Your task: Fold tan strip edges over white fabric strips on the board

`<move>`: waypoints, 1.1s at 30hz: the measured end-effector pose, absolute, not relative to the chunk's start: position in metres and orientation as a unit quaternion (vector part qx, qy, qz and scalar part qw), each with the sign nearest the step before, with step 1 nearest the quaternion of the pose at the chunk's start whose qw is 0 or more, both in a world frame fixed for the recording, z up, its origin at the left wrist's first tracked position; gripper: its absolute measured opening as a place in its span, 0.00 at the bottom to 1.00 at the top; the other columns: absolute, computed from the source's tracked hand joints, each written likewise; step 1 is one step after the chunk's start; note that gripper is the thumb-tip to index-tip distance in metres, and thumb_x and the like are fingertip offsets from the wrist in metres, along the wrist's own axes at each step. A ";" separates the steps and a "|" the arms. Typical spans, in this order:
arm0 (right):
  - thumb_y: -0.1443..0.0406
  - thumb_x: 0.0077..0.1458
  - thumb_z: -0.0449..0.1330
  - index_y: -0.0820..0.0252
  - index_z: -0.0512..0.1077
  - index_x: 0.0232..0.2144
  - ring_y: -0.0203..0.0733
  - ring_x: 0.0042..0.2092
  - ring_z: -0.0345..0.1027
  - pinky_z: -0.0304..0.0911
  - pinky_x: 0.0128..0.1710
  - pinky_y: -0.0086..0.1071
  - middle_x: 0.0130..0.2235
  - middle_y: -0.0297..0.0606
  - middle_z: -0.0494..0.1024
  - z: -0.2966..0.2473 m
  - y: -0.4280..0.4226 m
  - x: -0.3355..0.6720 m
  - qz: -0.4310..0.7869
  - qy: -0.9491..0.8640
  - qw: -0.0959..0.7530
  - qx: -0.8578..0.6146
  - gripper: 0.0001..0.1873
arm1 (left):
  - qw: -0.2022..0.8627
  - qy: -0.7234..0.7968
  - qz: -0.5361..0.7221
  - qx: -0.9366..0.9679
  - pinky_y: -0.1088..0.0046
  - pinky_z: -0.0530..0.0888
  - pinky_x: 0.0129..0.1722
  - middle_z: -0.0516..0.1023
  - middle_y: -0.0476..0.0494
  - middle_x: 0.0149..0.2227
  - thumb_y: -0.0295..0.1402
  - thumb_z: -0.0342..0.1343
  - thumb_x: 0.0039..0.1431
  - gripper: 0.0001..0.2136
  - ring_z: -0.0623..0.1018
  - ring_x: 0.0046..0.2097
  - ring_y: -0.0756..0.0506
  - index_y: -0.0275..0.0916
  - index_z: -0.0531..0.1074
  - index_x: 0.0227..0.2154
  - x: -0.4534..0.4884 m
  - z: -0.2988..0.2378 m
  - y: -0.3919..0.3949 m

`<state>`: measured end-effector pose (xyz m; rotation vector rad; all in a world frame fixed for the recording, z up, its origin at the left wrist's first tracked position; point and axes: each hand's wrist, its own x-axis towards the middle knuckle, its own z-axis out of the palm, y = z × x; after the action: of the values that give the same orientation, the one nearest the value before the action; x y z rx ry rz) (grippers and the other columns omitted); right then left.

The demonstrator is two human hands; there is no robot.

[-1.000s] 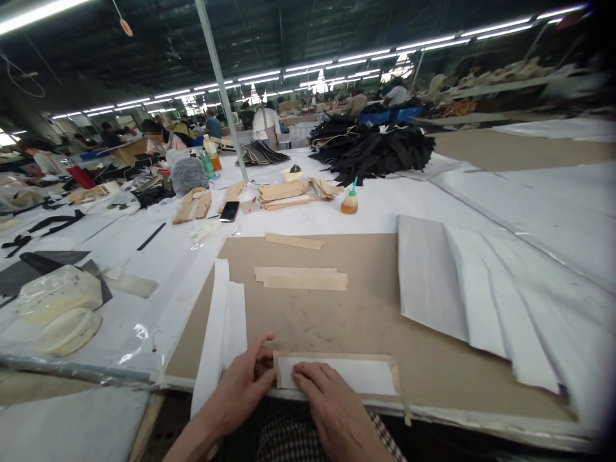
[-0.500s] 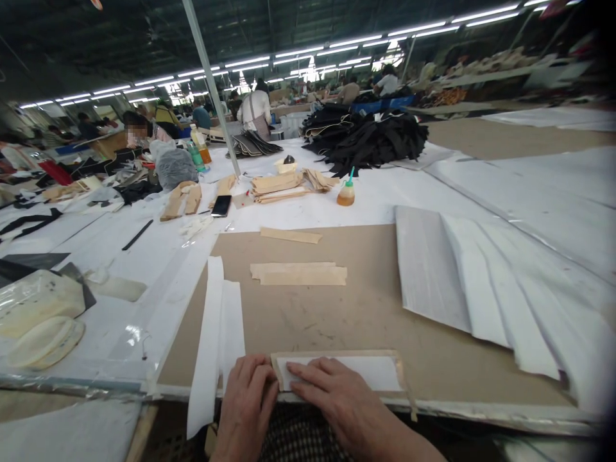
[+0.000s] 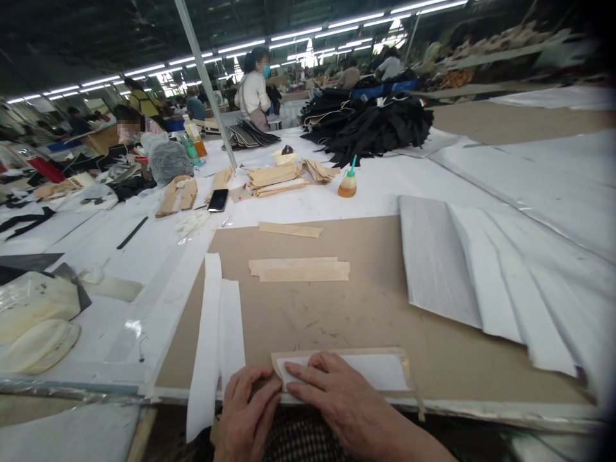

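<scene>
At the near edge of the brown board lies a beige strip (image 3: pixel 405 362) with a narrower white strip (image 3: pixel 380 371) on top of it. My right hand (image 3: pixel 332 391) rests palm down on the white strip, its index and middle fingers stretched toward the left end. My left hand (image 3: pixel 250 401) is at that left end, thumb and forefinger closing on the beige strip's near corner; the exact grip is partly hidden. Just left of this hand, long white strips (image 3: pixel 206 340) overlap and hang past the board's edge.
Beige strips (image 3: pixel 303 269) lie farther up the brown board (image 3: pixel 337 314). White sheets (image 3: pixel 486 276) fan out at the right. Beyond are a small glue bottle (image 3: pixel 347 185), a phone (image 3: pixel 218 200), and a black pile (image 3: pixel 375 128). A plastic tub (image 3: pixel 38 298) sits at left.
My left hand has drawn slightly down toward me, and my right fingers are a little more bent on the white strip. A person in the background has turned sideways.
</scene>
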<state>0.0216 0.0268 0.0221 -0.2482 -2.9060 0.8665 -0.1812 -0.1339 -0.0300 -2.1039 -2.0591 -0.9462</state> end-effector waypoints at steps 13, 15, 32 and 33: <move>0.76 0.57 0.55 0.55 0.66 0.61 0.45 0.50 0.60 0.61 0.55 0.40 0.65 0.35 0.67 0.018 0.027 0.021 0.289 -0.952 0.074 -0.072 0.30 | 0.120 -0.644 -0.178 -0.734 0.65 0.72 0.51 0.76 0.40 0.51 0.25 0.48 0.65 0.20 0.74 0.52 0.42 0.46 0.73 0.56 -0.182 -0.025 -0.134; 0.75 0.58 0.55 0.53 0.67 0.60 0.44 0.50 0.61 0.61 0.56 0.40 0.65 0.33 0.68 0.019 0.027 0.022 0.295 -0.949 0.082 -0.081 0.28 | 0.118 -0.658 -0.147 -0.728 0.60 0.69 0.53 0.77 0.41 0.51 0.23 0.47 0.63 0.22 0.73 0.54 0.40 0.47 0.72 0.56 -0.178 -0.021 -0.135; 0.71 0.56 0.57 0.60 0.68 0.59 0.51 0.50 0.62 0.61 0.51 0.45 0.63 0.41 0.70 -0.005 -0.002 0.020 0.179 -0.965 0.138 -0.135 0.27 | 0.016 -0.653 -0.235 -0.720 0.60 0.71 0.51 0.76 0.42 0.45 0.18 0.47 0.61 0.20 0.73 0.51 0.40 0.45 0.74 0.49 -0.171 -0.013 -0.132; 0.70 0.57 0.58 0.60 0.69 0.58 0.51 0.50 0.62 0.61 0.50 0.44 0.62 0.41 0.70 -0.006 -0.003 0.020 0.165 -0.966 0.150 -0.132 0.26 | -0.002 -0.652 -0.253 -0.715 0.61 0.71 0.50 0.75 0.41 0.44 0.19 0.47 0.62 0.18 0.73 0.50 0.41 0.44 0.74 0.46 -0.171 -0.012 -0.132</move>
<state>0.0200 -0.0026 -0.0059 -0.3798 -2.7747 0.4732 -0.1714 -0.1316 -0.0116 -2.2501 -2.0506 -0.7950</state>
